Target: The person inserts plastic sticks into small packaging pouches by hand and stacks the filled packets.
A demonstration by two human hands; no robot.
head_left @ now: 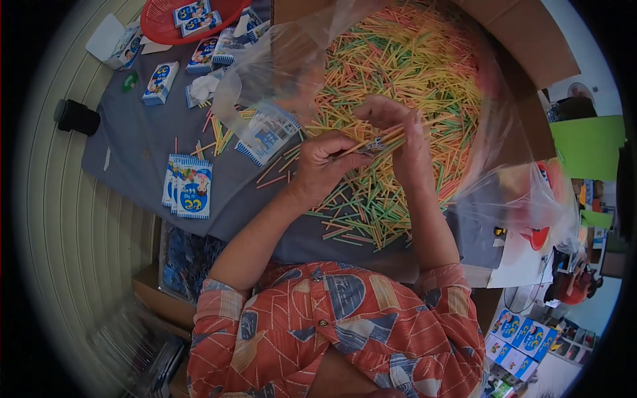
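Observation:
My left hand (325,162) is closed, thumb and fingers pinching a small blue-and-white packet (375,143), mostly hidden by the fingers. My right hand (408,139) curves beside it, fingers bent around a few thin pastel sticks (396,138) that run between both hands. How deep the sticks sit in the packet cannot be seen. Beneath both hands lies a large heap of yellow, green, orange and pink sticks (424,73), spilling toward my body. Left of my left hand, a blue-and-white printed packet (267,134) lies on the grey cloth, with loose sticks (222,137) near it.
An open cardboard box (531,40) with clear plastic lining (511,179) surrounds the heap. On the left are a stack of packets (188,189), small boxes (160,83), a red basket (156,26) and a black cylinder (76,117). Printed boxes (521,338) stand at lower right.

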